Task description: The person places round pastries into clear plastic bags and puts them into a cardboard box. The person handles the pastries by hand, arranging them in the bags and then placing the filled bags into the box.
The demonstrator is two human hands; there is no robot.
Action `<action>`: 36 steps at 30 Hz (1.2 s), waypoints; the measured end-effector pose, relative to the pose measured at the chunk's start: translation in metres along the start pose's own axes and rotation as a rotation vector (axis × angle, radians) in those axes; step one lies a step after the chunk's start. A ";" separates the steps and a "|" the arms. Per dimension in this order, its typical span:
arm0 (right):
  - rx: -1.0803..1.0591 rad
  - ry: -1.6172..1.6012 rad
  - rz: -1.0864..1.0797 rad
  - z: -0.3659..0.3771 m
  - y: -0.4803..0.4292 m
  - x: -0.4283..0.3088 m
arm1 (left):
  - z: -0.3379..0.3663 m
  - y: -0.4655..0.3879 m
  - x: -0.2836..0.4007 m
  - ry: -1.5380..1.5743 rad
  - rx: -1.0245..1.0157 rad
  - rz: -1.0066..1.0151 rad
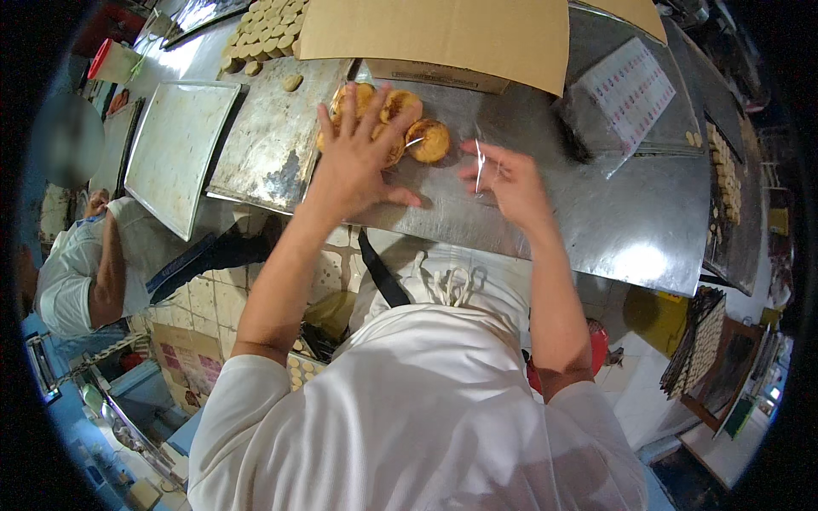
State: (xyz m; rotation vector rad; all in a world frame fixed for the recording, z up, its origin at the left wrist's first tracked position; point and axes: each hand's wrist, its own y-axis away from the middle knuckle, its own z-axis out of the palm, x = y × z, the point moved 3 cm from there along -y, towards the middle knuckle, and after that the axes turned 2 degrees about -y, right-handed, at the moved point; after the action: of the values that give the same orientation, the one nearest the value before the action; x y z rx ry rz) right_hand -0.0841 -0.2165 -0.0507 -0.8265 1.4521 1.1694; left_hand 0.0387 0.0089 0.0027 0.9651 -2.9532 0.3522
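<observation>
Several round golden-brown baked pastries [428, 140] lie close together on the metal tabletop [575, 204]. My left hand [364, 147] is spread flat over most of them, fingers apart. To the right of the pastries is my right hand [505, 179], a little blurred, with its fingers bent. A shiny streak of clear plastic film [479, 166] shows at its fingers; whether they pinch it is not plain. Another glint of film crosses the pastry beside my left hand.
A cardboard box [434, 32] stands behind the pastries. At the right is a stack of printed plastic wrappers [632, 96]. Metal trays [182, 147] and many pale dough rounds [271, 29] lie at the left. A person in a white shirt [77, 268] is at the far left.
</observation>
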 end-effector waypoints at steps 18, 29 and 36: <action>-0.210 0.110 -0.147 0.043 0.032 -0.120 | 0.021 0.015 0.065 0.187 0.395 -0.020; -0.218 0.195 -0.450 0.095 0.046 -0.242 | -0.119 0.014 0.017 0.727 0.594 -0.001; 0.030 0.191 -0.150 0.028 0.040 -0.099 | -0.178 0.020 -0.172 0.500 0.780 -0.478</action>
State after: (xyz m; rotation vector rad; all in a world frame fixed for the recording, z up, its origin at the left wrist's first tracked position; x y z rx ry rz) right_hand -0.0919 -0.1879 0.0551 -1.0304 1.5296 0.9749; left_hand 0.1568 0.1633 0.1575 1.3240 -2.0333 1.5051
